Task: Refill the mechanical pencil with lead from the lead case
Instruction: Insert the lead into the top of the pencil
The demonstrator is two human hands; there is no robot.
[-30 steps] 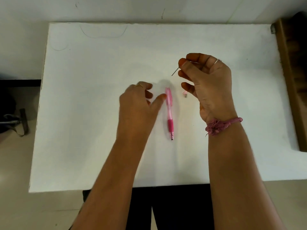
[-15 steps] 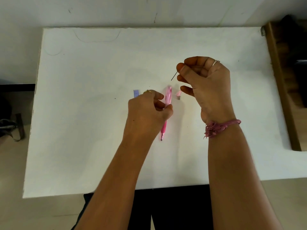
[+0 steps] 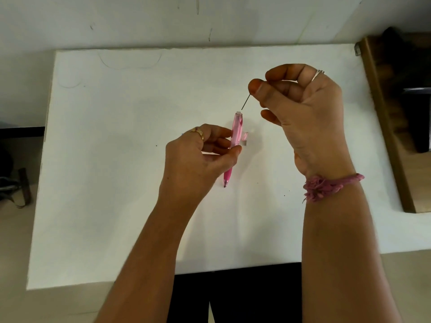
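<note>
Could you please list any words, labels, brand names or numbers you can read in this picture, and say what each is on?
None can be read.
Pink mechanical pencil in the left hand: no print legible on its barrel.
Lead in the right hand: bare.
White table: only faint pencil arcs and specks, no writing.

Your left hand point(image 3: 198, 157) low, fingers and thumb pinched together, forearm angled up from lower left. Your right hand point(image 3: 300, 106) higher, thumb and forefinger pressed tight, other fingers curled.
</note>
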